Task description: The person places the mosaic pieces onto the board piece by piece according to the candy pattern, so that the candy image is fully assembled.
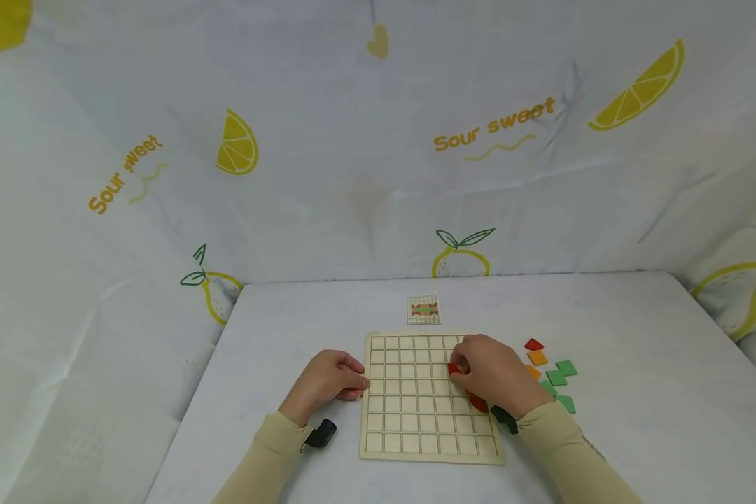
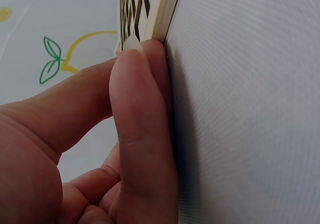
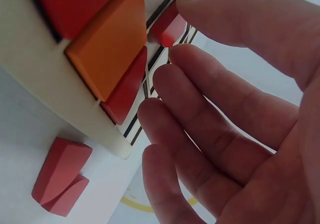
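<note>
A wooden grid board (image 1: 409, 423) lies flat on the table. At its left edge is my left hand (image 1: 327, 381), thumb and forefinger pinching the rim in the left wrist view. My right hand (image 1: 498, 371) is over the board's right side, holding a small red piece (image 3: 171, 27) between thumb and forefinger close against the grid. The other fingers are loosely bent. Beside them on the board, the right wrist view shows an orange piece (image 3: 112, 43) between a larger red piece (image 3: 77, 6) and a red triangular piece (image 3: 127, 93).
Behind the board lies a small card (image 1: 423, 309) with a coloured pattern on a grid. Right of the board are several loose green pieces (image 1: 567, 367), orange pieces (image 1: 537, 358) and a red piece (image 1: 533, 344). A white lemon-print cloth (image 1: 353, 210) rises behind the table.
</note>
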The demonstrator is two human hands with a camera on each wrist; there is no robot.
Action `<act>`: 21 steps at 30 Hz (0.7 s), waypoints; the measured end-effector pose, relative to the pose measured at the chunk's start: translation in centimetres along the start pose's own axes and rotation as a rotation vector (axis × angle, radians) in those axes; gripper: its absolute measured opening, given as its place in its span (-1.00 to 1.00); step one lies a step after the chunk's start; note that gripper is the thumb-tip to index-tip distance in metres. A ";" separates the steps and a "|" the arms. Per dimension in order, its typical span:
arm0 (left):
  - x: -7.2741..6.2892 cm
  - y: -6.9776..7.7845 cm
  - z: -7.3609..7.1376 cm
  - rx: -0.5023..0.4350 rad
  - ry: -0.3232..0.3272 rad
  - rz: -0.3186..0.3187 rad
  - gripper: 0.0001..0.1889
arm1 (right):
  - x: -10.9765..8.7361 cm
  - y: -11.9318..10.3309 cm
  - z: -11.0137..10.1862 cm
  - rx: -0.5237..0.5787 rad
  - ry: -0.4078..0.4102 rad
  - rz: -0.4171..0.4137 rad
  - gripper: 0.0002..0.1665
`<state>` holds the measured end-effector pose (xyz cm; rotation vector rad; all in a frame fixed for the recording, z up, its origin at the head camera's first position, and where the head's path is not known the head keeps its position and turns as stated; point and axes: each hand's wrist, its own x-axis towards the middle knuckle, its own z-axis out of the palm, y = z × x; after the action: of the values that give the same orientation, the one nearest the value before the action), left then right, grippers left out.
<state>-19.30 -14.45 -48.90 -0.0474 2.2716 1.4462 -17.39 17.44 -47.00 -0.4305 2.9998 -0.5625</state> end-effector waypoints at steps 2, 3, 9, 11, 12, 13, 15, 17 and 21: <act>0.1 -0.1 0.0 0.001 0.000 0.001 -0.69 | 0.0 0.0 0.0 0.001 -0.001 0.006 -0.84; 0.1 -0.1 0.0 0.001 0.000 0.001 -0.69 | 0.1 0.0 0.1 0.001 -0.003 0.010 -0.84; 0.1 -0.3 -0.1 -0.004 -0.006 -0.004 -0.68 | 0.2 0.0 0.2 -0.006 -0.014 0.020 -0.84; 0.2 -0.3 -0.1 -0.011 -0.008 -0.006 -0.67 | 0.2 0.1 0.2 -0.007 -0.009 0.018 -0.84; 0.2 -0.4 -0.1 -0.014 -0.010 -0.006 -0.67 | 0.2 0.0 0.2 -0.006 -0.007 0.018 -0.84; 0.3 -0.4 -0.1 -0.016 -0.011 -0.007 -0.67 | 0.1 0.0 0.2 -0.007 -0.005 0.017 -0.85; 0.3 -0.4 -0.2 -0.019 -0.013 -0.007 -0.67 | 0.2 0.0 0.2 -0.006 -0.004 0.019 -0.85; 0.3 -0.4 -0.2 -0.019 -0.013 -0.007 -0.67 | 0.2 0.0 0.2 -0.005 -0.007 0.021 -0.86; 0.4 -0.4 -0.2 -0.021 -0.015 -0.005 -0.68 | 0.2 -0.1 0.1 -0.014 -0.015 0.028 -0.86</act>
<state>-19.61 -14.76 -49.30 -0.0478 2.2431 1.4631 -17.57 17.20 -47.09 -0.3912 2.9925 -0.5336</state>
